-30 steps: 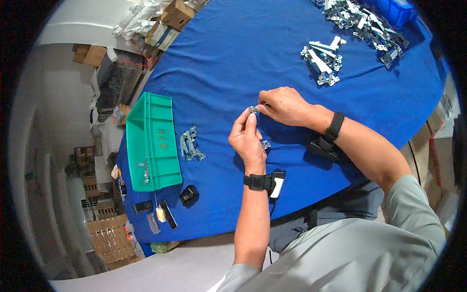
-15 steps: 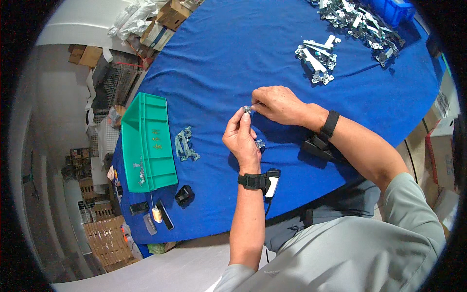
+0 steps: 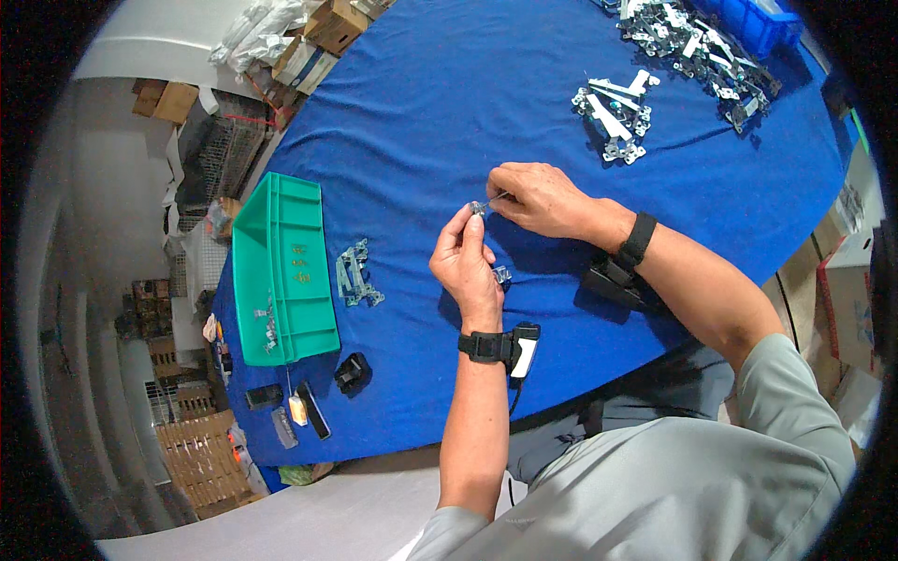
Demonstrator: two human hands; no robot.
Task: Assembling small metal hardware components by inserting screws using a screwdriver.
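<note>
Fingers [image 3: 456, 227] of L hand [image 3: 468, 273] pinch sm. metal part [image 3: 478, 208], R hand [image 3: 541, 198] grips thin rod [image 3: 499, 196], poss. slip if pushed askew.

The blue cloth [image 3: 412, 131] is brightly lit, with soft shadows and fisheye-bent, black-rimmed edges.

Small silvery metal part [image 3: 478, 208] is being pinched in left hand [image 3: 468, 266]. Thin grey rod [image 3: 500, 196] is jutting from right hand [image 3: 543, 198], slanting toward part from two o'clock. Second shiny piece [image 3: 502, 275] is showing between five and six o'clock of part.
</note>
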